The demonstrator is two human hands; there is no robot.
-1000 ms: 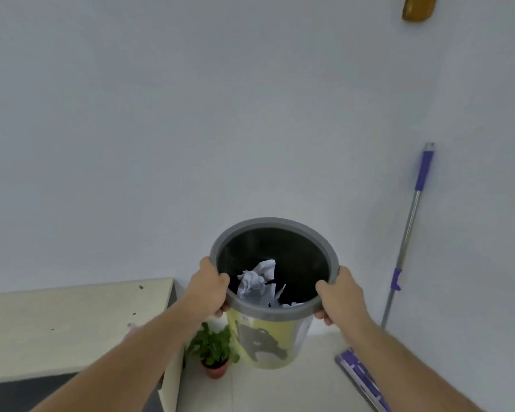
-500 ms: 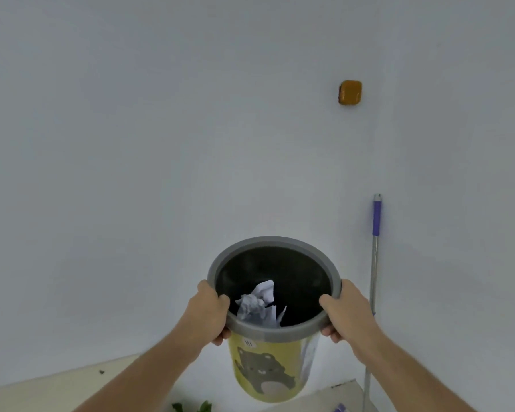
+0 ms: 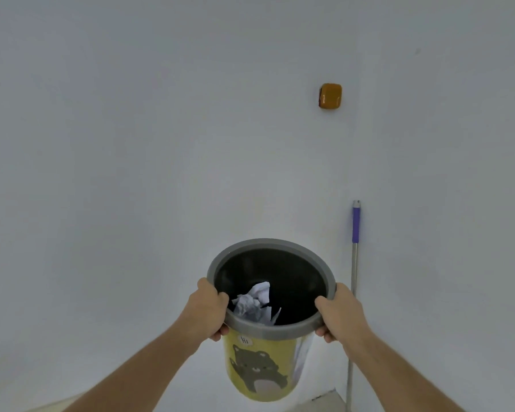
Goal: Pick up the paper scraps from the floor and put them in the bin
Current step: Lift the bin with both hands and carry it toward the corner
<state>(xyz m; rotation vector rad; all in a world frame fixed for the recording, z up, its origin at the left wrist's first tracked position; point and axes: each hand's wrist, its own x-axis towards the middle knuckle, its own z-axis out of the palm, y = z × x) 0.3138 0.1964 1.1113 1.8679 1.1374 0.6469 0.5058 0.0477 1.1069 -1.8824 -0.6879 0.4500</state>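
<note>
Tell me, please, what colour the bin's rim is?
Grey, on the bin with a yellow body; seen in the head view.

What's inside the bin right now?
Crumpled white paper scraps lie against the near-left inner wall of the bin. The rest inside is dark; the bottom beneath the paper is hidden.

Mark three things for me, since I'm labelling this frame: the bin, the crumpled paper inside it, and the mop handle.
bin (image 3: 257, 368): head view, on the yellow side wall with the bear print.
crumpled paper (image 3: 253, 303): head view, on the middle of the white wad.
mop handle (image 3: 355, 224): head view, on the purple grip.
</note>
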